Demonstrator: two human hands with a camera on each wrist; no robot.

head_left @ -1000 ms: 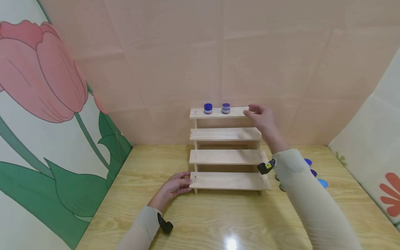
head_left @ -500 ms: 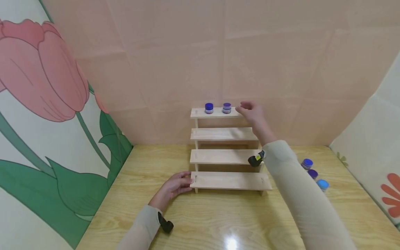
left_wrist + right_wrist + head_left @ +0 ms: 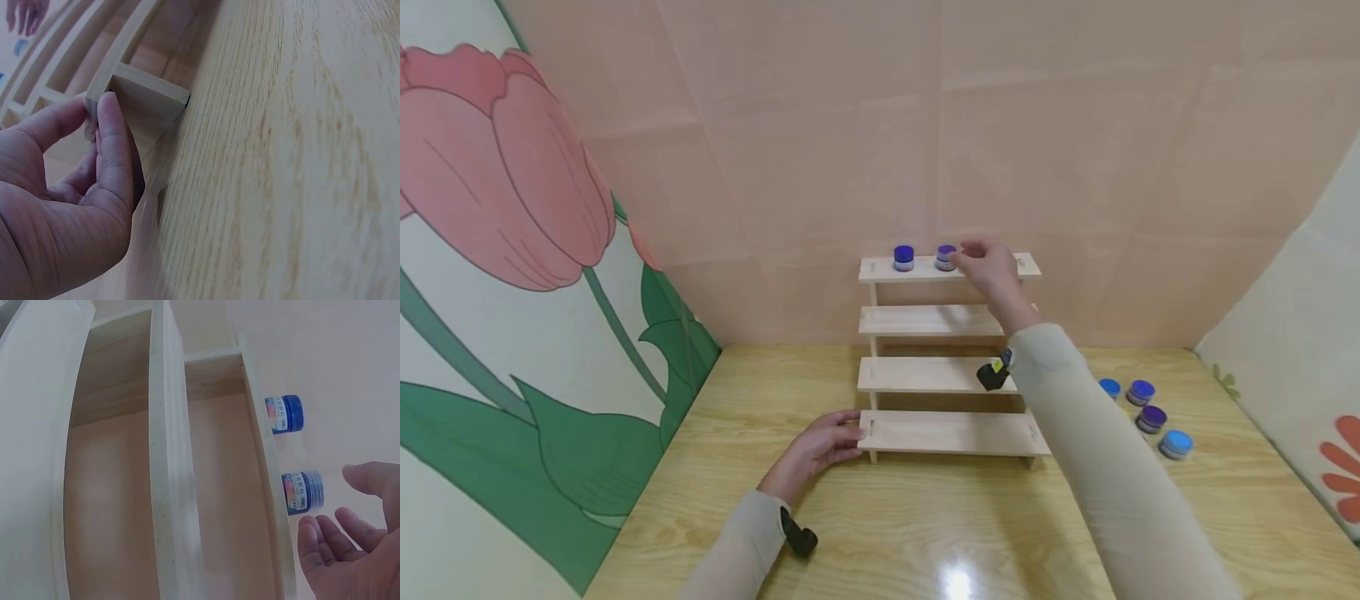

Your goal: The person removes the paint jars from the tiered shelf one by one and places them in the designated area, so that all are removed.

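A pale wooden tiered display stand (image 3: 932, 374) stands on the table. My left hand (image 3: 820, 444) pinches the left end of its lowest shelf, thumb and fingers on either side of the board (image 3: 91, 119) in the left wrist view. On the top shelf sit two small paint jars: a jar with a dark blue lid (image 3: 904, 258) to the left and a jar with a clear-edged purple-blue lid (image 3: 303, 492) to the right. My right hand (image 3: 992, 271) is beside the right jar, thumb and fingers spread apart near its lid, holding nothing.
Several more jars stand on the table right of the stand, among them a light blue-lidded jar (image 3: 1176, 444) and a purple-lidded jar (image 3: 1151, 418). My right sleeve (image 3: 1105, 450) partly covers that group. A pinkish wall (image 3: 790, 167) rises behind the stand.
My right hand has moved left along the top shelf, from its right end to the right jar. The jars at right are less covered by the sleeve. My left hand stays put.
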